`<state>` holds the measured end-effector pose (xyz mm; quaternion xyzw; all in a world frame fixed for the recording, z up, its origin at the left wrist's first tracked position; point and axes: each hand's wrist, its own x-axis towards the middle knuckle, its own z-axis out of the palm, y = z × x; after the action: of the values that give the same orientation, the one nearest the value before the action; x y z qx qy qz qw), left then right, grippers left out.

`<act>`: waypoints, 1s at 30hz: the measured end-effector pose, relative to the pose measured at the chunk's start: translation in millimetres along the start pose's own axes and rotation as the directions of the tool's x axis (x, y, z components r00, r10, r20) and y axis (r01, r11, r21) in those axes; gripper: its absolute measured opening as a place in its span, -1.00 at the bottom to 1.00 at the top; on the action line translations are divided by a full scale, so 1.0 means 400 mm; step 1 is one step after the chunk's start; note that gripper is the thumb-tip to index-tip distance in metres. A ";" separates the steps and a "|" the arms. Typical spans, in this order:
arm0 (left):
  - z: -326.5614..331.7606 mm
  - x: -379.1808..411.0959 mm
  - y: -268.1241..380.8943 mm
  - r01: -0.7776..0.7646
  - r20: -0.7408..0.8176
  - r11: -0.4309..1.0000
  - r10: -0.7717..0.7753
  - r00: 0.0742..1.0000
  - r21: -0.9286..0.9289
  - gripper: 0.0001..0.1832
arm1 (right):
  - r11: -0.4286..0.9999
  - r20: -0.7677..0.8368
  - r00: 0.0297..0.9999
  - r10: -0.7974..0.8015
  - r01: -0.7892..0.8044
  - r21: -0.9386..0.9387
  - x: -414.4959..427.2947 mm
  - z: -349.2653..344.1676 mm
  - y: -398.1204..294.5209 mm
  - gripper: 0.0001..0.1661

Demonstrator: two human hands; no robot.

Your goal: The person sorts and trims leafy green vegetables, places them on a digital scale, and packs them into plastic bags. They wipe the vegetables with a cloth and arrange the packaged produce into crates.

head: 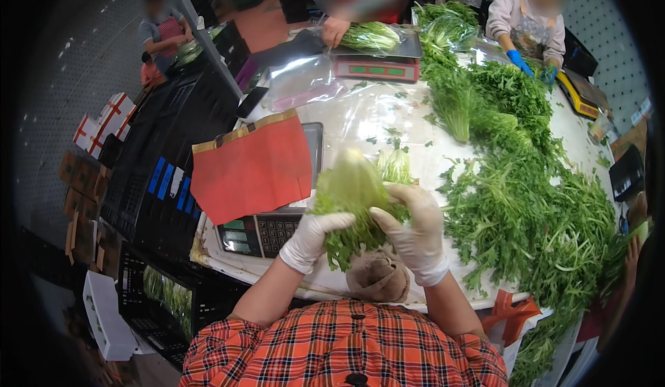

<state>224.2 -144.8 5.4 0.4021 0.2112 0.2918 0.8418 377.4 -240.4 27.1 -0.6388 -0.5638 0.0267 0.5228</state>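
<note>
A bunch of leafy greens (353,189), blurred by motion, is held over the table's near edge, its pale base pointing away from me and its leaves toward me. My left hand (317,239), in a white glove, grips its left side with the thumb over the leaves. My right hand (415,231), gloved too, is curved at its right side; whether the fingers press on it is hard to tell. Just behind lies another pale-stemmed bunch (393,163). Beneath my hands sits a crumpled brown cloth (378,275).
Left, a red sheet (254,171) covers part of a digital scale (275,233). Loose frilly greens (524,215) are heaped on the right. Across the table, a person's hand (335,31) touches bagged greens on a red scale (376,69); a blue-gloved person (530,28) works at the back right.
</note>
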 end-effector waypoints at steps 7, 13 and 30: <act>-0.007 0.006 0.008 0.061 0.078 0.967 -0.082 0.994 0.247 -0.34 | 0.969 0.030 0.994 0.103 -0.107 0.223 -0.006 -0.041 0.055 -0.86; -0.017 -0.004 0.002 0.283 0.193 0.940 -0.318 0.928 0.189 -0.20 | 0.972 -0.149 0.978 -0.148 0.116 -0.202 0.006 -0.117 0.154 -0.82; -0.036 -0.052 0.102 0.060 -0.154 0.992 -0.042 0.987 0.113 -0.48 | 0.868 0.473 0.809 0.349 -0.470 0.163 -0.317 0.091 0.263 -0.73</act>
<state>187.2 -129.7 32.1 0.4219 0.3015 0.2868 0.8055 381.5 -293.0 -133.1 -0.6462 -0.5027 0.3566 0.4501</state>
